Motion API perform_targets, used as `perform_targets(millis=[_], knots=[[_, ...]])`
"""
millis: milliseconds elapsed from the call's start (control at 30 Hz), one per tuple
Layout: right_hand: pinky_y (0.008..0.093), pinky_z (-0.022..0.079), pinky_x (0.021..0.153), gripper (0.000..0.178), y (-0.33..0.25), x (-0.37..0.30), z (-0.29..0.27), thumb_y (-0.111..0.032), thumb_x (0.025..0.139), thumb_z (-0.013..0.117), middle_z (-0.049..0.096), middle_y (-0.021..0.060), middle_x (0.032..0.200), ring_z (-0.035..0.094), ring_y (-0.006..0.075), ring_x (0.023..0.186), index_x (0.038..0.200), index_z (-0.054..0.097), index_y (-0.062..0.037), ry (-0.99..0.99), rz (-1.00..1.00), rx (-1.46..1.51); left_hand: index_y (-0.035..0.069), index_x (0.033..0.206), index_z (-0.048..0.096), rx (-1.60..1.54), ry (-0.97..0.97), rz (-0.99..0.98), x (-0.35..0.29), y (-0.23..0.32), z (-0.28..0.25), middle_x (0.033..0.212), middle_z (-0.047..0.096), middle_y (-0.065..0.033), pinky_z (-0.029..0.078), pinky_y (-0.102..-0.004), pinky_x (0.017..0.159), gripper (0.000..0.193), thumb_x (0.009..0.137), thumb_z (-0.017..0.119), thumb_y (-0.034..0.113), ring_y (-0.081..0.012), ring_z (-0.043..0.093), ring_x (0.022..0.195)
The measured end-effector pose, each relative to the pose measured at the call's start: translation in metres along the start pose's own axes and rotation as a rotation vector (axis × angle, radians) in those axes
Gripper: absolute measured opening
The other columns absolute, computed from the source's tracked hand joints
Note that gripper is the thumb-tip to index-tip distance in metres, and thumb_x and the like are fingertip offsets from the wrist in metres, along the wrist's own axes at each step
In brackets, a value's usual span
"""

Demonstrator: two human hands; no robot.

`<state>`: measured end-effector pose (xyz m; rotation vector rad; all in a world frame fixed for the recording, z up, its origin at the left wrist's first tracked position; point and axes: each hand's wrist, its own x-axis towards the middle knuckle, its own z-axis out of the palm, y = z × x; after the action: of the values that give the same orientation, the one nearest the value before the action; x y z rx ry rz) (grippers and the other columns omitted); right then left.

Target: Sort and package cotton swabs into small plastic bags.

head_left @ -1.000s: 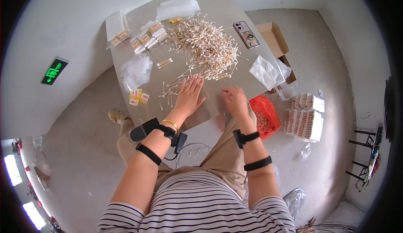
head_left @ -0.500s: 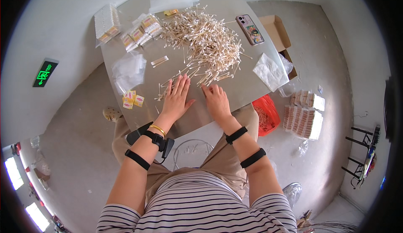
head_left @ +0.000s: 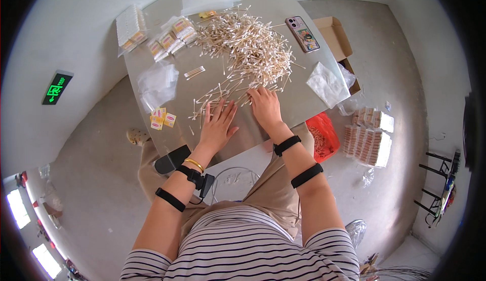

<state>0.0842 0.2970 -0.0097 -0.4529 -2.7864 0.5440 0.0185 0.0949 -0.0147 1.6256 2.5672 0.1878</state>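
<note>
Left of the left hand (head_left: pixel 216 125), keep the clear plastic bags (head_left: pixel 158 86) and yellow cards (head_left: pixel 159 114) clear of any sweep. Ahead of that hand and leftward, leave the short row of aligned cotton swabs (head_left: pixel 194 72) undisturbed. With the left hand, laid flat with fingers spread at the near edge of the loose swabs (head_left: pixel 212 96), best to press lightly, so as not to roll or bend the sticks. Ahead of both hands, draw from the fringe of the main pile (head_left: pixel 248 48), not from its tangled middle. With the right hand (head_left: pixel 267 109), near the left but not touching it, fingers curled at that fringe, best to pick by the sticks and spare the cotton tips. No telling from this view of any swab actually pinched there.

Against half a second ago: a slight drawing back and rightward turn of the left hand, with more loose swabs uncovered beyond its fingertips; no change in the aligned row; a forward reach of the right hand over the desk (head_left: pixel 298 96), up to the pile's near edge.
</note>
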Motion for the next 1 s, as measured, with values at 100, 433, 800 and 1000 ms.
perform_targets(millis=[100,433,800,1000], knots=[[0.0397,0.048,0.082,0.013,-0.002,0.005,0.003,-0.010,0.086,0.062,0.060,0.0066,0.091,0.062,0.0256,0.090,0.098,0.065,-0.0118,-0.003,-0.007,0.034,0.012,0.157,0.028,0.026,-0.013,0.011,-0.012,-0.005,-0.003,0.163,0.027,-0.0032,0.007,-0.0610,0.122,0.075,0.095,0.056,0.045,-0.0264,0.019,0.153],[0.0408,0.050,0.085,0.004,-0.020,0.010,0.020,-0.010,0.082,0.067,0.057,0.0074,0.093,0.059,0.0281,0.096,0.084,0.063,-0.0100,-0.107,-0.149,0.138,0.010,0.155,0.030,-0.003,-0.011,0.029,-0.027,-0.009,-0.008,0.162,0.029,-0.0037,0.009,-0.0625,0.121,0.074,0.095,0.056,0.044,-0.0273,0.022,0.152],[0.0429,0.048,0.088,0.004,0.015,-0.036,-0.054,-0.010,0.082,0.065,0.061,0.0112,0.097,0.058,0.0327,0.100,0.084,0.068,-0.0087,-0.031,0.061,0.215,0.009,0.154,0.032,0.009,-0.039,0.004,-0.031,-0.008,-0.016,0.162,0.028,-0.0052,0.009,-0.0600,0.122,0.072,0.096,0.056,0.044,-0.0258,0.020,0.152],[0.0457,0.049,0.086,0.012,0.115,-0.120,-0.133,-0.007,0.082,0.068,0.064,0.0141,0.098,0.059,0.0365,0.098,0.093,0.071,-0.0066,0.049,0.370,-0.047,0.009,0.154,0.033,-0.009,0.050,0.107,0.030,0.025,-0.020,0.163,0.027,-0.0049,0.009,-0.0572,0.123,0.074,0.096,0.055,0.047,-0.0232,0.019,0.153]])
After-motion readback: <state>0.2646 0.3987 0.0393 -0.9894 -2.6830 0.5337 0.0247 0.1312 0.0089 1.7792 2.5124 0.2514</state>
